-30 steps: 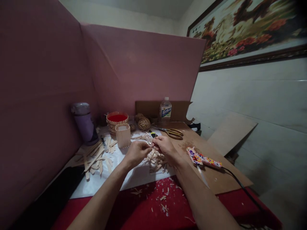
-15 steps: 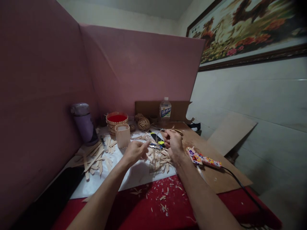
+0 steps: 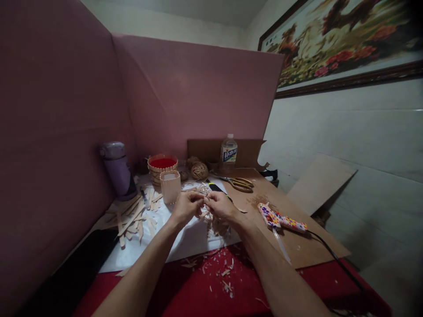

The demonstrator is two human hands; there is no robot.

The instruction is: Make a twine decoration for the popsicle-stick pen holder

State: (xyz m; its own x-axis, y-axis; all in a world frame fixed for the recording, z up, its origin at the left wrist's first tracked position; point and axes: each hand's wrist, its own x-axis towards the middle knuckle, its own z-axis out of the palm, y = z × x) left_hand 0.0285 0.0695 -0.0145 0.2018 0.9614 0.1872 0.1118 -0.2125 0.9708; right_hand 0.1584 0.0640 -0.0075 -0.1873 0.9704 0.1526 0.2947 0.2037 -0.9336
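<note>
My left hand and my right hand meet over the middle of the table, fingertips pinched close together. Whatever lies between them is too small to make out. A small container of pale wooden sticks stands just beyond my left hand. Under and behind my right hand lie a black and yellow tool, partly covered, and a heap of wood strips and shavings. One thin curved sliver rests on the brown board beside my right wrist.
Behind stand a stick-covered red-lined pot, a twine ball and a bottle. Gold-handled scissors and a flowered glue gun with a cord lie right. Loose sticks and a purple flask are left.
My right hand has come left and down from near the scissors to meet my left hand, uncovering the scissors. My left hand stays almost in place, its fingers now drawn together.
</note>
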